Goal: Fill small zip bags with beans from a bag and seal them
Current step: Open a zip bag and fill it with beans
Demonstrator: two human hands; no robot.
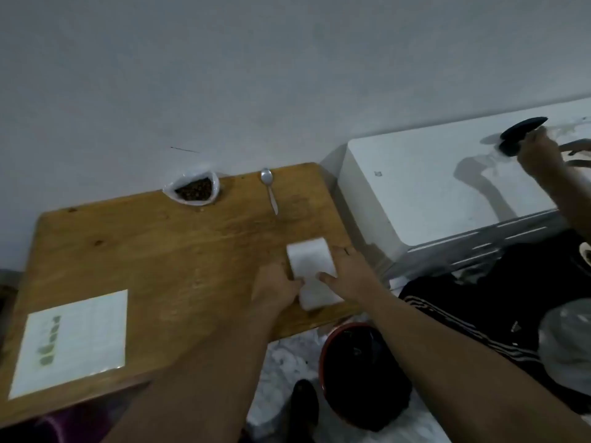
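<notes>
An open clear bag of brown beans (193, 189) stands at the far edge of the wooden table (153, 251). A metal spoon (269, 190) lies to its right. Near the table's right front edge lies a white stack of small zip bags (311, 266). My left hand (275, 290) grips its left side with fingers curled on it. My right hand (350, 271) holds its right side, thumb on top. The image is blurred, so single bags cannot be told apart.
A laminated sheet (73, 340) lies at the table's front left. A white appliance (431, 187) stands right of the table, where another person's hand (537, 151) holds a dark object (519, 132). A red-rimmed dark bucket (361, 372) sits on the floor below.
</notes>
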